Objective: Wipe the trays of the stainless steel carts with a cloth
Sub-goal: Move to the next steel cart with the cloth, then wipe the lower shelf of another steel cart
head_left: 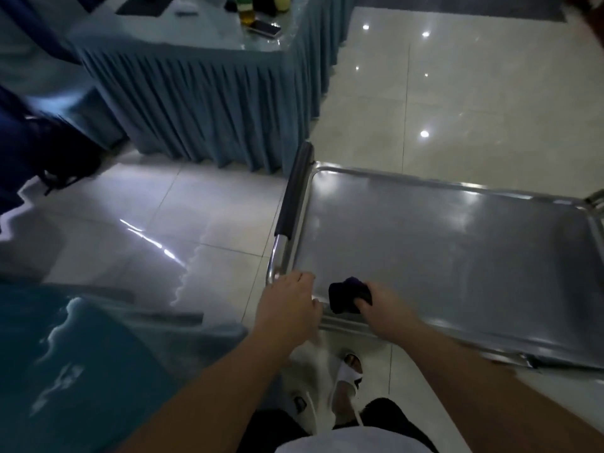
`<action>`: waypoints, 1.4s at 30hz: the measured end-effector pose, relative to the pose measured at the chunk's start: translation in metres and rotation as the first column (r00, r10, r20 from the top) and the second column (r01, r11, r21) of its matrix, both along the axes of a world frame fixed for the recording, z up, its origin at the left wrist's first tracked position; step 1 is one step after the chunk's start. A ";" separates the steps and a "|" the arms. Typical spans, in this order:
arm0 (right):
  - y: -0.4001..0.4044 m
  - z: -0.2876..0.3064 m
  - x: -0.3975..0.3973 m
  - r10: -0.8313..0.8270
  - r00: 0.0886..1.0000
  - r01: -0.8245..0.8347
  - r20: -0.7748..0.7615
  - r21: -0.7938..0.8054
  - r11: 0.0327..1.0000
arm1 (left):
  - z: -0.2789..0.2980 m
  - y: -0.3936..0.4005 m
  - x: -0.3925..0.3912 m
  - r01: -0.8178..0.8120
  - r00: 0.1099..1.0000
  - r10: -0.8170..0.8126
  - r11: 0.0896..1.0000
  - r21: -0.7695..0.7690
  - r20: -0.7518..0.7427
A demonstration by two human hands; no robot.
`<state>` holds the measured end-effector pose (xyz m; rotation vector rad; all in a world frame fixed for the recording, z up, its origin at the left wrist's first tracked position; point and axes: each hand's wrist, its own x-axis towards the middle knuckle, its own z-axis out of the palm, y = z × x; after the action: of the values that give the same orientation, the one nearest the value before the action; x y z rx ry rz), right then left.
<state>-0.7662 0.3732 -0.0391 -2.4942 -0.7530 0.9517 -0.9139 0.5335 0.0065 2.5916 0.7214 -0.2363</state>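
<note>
Beyond the cart's far-left corner stands a table (209, 37) skirted in pleated blue-grey cloth, its glossy top carrying a phone (264, 28) and a bottle of yellowish liquid (244, 11); other items at the back edge are too cropped to name. Glossy pale floor tiles (457, 93) mirror ceiling lights as bright dots. At lower left lies a teal surface (81, 371), blurred, its nature unclear.

Nearest the viewer, the stainless steel cart's top tray (457, 256) is a shallow, rounded-corner rectangle of dull brushed metal with a raised polished rim. Along its left end runs a tubular push handle (289, 210), chrome at the bend and sleeved in black foam higher up.

On the tray's near-left corner sits a dark, bunched cloth (346, 297), touching the metal just inside the rim. The right hand (382, 308) grips it, fingers curled into its folds. The left hand (291, 302) rests on the tray's corner beside the handle's bend, fingers bent down over the rim. Below the arms, a white sandal (349, 374) shows on the tiles.
</note>
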 end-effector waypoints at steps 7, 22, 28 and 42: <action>-0.049 -0.021 -0.069 0.095 0.995 -0.096 -0.028 -0.055 0.994 | -0.042 -0.046 -0.066 -0.100 0.989 0.088 0.990 -0.095 -0.121; -0.070 -0.166 -0.042 0.222 0.974 -0.224 -0.049 -0.037 0.974 | -0.163 -0.087 -0.081 -0.284 0.895 0.273 0.959 0.022 -0.354; -0.049 -0.251 -0.034 0.221 0.975 -0.221 0.006 -0.020 0.975 | -0.254 -0.064 -0.068 -0.309 0.890 0.293 0.951 0.010 -0.349; 0.088 -0.384 -0.020 0.175 0.883 -0.303 0.436 0.242 0.922 | -0.415 0.024 -0.035 -0.618 0.689 0.663 0.748 -0.240 0.293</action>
<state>-0.7861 0.4617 -0.4231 -2.3751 -1.2645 0.3367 -0.9484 0.5578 -0.4086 2.0079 1.3589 0.4015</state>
